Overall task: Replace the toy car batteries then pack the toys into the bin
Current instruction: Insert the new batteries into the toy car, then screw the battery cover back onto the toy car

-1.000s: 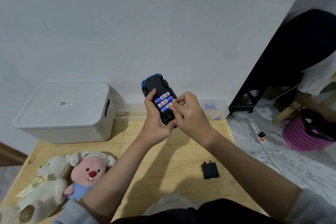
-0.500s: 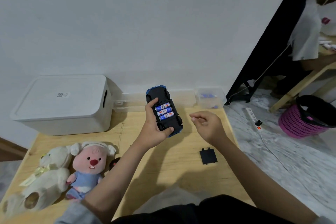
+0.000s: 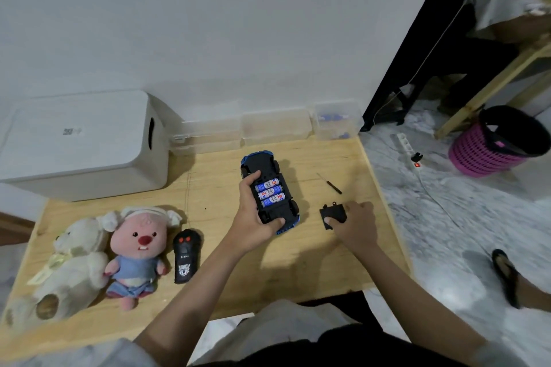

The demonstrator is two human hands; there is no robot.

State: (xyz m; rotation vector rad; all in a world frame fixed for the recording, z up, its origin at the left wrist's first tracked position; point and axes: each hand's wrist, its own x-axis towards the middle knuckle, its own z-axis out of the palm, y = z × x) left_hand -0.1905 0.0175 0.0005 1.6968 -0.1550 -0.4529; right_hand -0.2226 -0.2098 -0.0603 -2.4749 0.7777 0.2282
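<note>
Held the toy car [image 3: 259, 162] underside-up in the left hand [image 3: 253, 217], low over the wooden table [image 3: 298, 262]. Clasped it firmly: thumb laid up along the car's left flank beside the open battery bay, fingers [image 3: 275, 221] wrapped under and around the near end, tips showing at the near bumper. Left the bay uncovered, with three blue-and-white batteries [image 3: 272, 197] seated side by side across it, labels facing up.

Set the right hand [image 3: 354, 223] down just to the right of the car, on the black battery cover [image 3: 332, 213]. Pressed the thumb tip onto the cover's near face, with the other fingers loosely curled and lying past its right edge. Hid that edge under the hand, so could not tell whether gripped or merely touched. Kept the cover flat on the table, close to the car but apart from it.

Found a thin screwdriver [image 3: 329, 183] lying on the table to the right of the car and beyond the cover, touching neither hand. Found a black remote control [image 3: 185, 256] to the car's left and nearer, lying flat, and just beside it, further left, a pink plush toy [image 3: 138, 247] in a blue outfit, on its back. Saw a white plush bear [image 3: 71, 265] pressed against the pink one, furthest from the car. Noted a white lidded bin [image 3: 83, 143], closed, standing well to the car's left by the wall, and a row of clear plastic boxes [image 3: 274, 128] directly beyond the car along the same wall.
</note>
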